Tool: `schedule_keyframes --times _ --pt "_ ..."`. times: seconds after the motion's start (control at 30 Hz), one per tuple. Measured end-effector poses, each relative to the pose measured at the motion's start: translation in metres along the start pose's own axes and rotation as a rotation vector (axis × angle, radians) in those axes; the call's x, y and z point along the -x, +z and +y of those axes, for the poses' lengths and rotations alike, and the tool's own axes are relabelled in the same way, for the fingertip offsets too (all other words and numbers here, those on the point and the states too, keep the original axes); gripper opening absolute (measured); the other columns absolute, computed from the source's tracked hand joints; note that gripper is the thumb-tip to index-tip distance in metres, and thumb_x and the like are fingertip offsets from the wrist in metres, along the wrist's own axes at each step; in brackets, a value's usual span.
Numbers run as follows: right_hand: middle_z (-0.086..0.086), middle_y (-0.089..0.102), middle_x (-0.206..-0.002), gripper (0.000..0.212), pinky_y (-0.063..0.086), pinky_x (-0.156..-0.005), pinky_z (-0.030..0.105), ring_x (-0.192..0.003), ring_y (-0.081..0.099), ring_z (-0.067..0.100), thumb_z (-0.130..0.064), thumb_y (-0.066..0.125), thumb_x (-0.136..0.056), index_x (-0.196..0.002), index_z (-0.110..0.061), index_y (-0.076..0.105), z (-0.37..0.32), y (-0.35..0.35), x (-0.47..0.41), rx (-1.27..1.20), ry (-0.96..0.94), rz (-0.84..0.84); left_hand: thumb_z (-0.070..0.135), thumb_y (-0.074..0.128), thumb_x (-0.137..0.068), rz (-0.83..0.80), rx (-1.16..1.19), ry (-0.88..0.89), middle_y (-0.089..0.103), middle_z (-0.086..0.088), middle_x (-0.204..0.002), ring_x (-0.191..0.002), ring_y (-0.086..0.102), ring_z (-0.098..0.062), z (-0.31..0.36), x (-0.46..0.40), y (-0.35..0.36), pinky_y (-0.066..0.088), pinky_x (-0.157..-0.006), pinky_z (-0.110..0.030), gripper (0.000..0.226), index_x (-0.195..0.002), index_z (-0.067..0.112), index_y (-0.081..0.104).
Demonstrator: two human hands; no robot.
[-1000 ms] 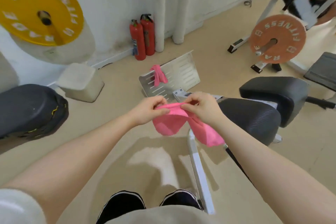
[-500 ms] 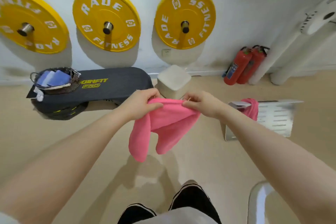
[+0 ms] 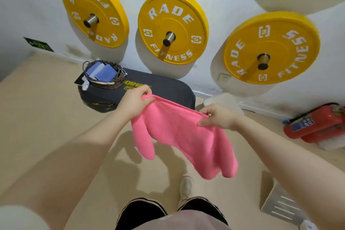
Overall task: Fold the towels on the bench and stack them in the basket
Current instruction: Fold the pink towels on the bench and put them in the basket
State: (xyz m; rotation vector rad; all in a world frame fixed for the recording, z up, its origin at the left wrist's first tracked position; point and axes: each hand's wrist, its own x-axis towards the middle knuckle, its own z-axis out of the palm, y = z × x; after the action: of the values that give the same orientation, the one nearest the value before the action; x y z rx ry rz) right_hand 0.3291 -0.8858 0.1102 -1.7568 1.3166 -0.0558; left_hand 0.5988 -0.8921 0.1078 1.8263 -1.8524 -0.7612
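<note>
Now both hands, left hand and right hand, pinch the pink towel's top edge, with the wicker basket ahead-left, nearer the left.

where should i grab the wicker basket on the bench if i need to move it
Take the wicker basket by its rim or the thin wire handle on its left side, coming from above. It sits upright on the bench end with folded blue towels filling it, so a two-handed side grip would probably keep it level.
</note>
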Motion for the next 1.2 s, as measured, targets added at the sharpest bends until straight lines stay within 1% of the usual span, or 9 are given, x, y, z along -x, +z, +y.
schedule_keyframes --times 0.1,0.27,0.4,0.57,0.67,0.8,0.97,1.07,1.2 --pt "0.015 0.061 -0.077 0.010 0.035 -0.060 0.018 -0.070 0.048 0.014 -0.010 0.066 -0.083 -0.080 0.000 0.064 0.001 -0.028 -0.057 0.173 -0.024 0.045 0.018 0.070 -0.078 -0.027 0.048 -0.005 0.046 0.003 -0.060 -0.057 0.041 -0.007 -0.018 -0.041 -0.011 0.028 -0.058 -0.025 0.028 -0.061 0.026 0.050" --pt "0.009 0.069 -0.095 0.013 0.033 -0.068 0.024 -0.091 0.059 0.026 -0.015 0.060 -0.087 -0.092 -0.008 0.069 -0.008 -0.062 -0.137 0.244 0.134 0.327 0.035 0.066 -0.075 -0.151 0.039 0.060 0.061 0.001 -0.078 -0.070 0.052 -0.008 -0.053 -0.114 -0.031 0.035 -0.063 -0.011 0.018 -0.078 0.017 0.065" --pt "0.008 0.062 -0.070 0.017 0.032 -0.061 0.025 -0.077 0.055 0.030 -0.024 0.056 -0.090 -0.075 -0.016 0.060 -0.021 -0.070 -0.196 0.272 0.262 0.446 0.032 0.045 -0.080 -0.071 -0.029 0.172 0.062 -0.011 -0.087 -0.082 0.051 -0.019 -0.091 -0.189 -0.041 0.029 -0.068 -0.022 0.036 -0.091 0.002 0.062" --pt "-0.006 0.056 -0.058 0.024 0.035 -0.054 0.023 -0.062 0.051 0.015 -0.001 0.045 -0.085 -0.080 -0.015 0.064 -0.041 -0.057 -0.268 0.064 0.398 0.565 0.043 0.035 -0.079 -0.121 -0.040 0.278 0.054 -0.009 -0.078 -0.074 0.045 -0.016 -0.140 -0.271 -0.058 0.027 -0.066 -0.023 0.047 -0.088 0.002 0.057" --pt "0.000 0.057 -0.064 0.027 0.038 -0.045 0.005 -0.056 0.053 0.003 0.004 0.043 -0.083 -0.077 -0.016 0.060 -0.043 -0.036 -0.308 -0.081 0.419 0.559 0.027 0.044 -0.081 -0.274 -0.120 0.216 0.053 -0.005 -0.077 -0.072 0.048 -0.018 -0.168 -0.305 -0.067 0.031 -0.066 -0.026 0.028 -0.086 0.004 0.058" --pt "0.016 0.057 -0.092 0.020 0.058 -0.062 0.041 -0.079 0.062 0.036 -0.005 0.042 -0.088 -0.082 -0.016 0.057 -0.037 -0.006 -0.344 -0.207 0.468 0.481 0.006 0.055 -0.078 -0.614 -0.196 -0.060 0.058 -0.010 -0.072 -0.060 0.060 -0.028 -0.216 -0.334 -0.060 0.044 -0.053 -0.031 0.010 -0.084 0.010 0.050" --pt "0.023 0.060 -0.081 0.021 0.052 -0.054 0.038 -0.063 0.060 0.037 0.000 0.035 -0.089 -0.086 -0.013 0.053 -0.028 0.000 -0.370 -0.261 0.521 0.373 0.037 0.024 -0.076 -0.696 -0.256 0.126 0.060 -0.003 -0.092 -0.082 0.053 -0.025 -0.240 -0.357 -0.053 0.041 -0.080 -0.036 0.043 -0.087 0.010 0.056" --pt "0.013 0.054 -0.068 0.028 0.040 -0.045 0.027 -0.050 0.049 0.028 -0.005 0.033 -0.093 -0.079 -0.018 0.053 -0.006 -0.004 -0.406 -0.297 0.582 0.352 0.029 0.031 -0.084 -0.687 -0.295 0.165 0.051 -0.005 -0.076 -0.072 0.041 -0.020 -0.251 -0.389 -0.037 0.037 -0.072 -0.036 0.032 -0.078 0.007 0.053" --pt "0.010 0.058 -0.074 0.017 0.050 -0.069 0.036 -0.068 0.054 0.029 -0.014 0.048 -0.090 -0.086 -0.005 0.061 0.060 0.008 -0.478 -0.078 0.660 0.297 0.041 0.022 -0.071 -0.610 -0.323 0.195 0.052 -0.007 -0.071 -0.069 0.044 -0.023 -0.304 -0.445 0.030 0.038 -0.068 -0.036 0.041 -0.073 0.014 0.054"
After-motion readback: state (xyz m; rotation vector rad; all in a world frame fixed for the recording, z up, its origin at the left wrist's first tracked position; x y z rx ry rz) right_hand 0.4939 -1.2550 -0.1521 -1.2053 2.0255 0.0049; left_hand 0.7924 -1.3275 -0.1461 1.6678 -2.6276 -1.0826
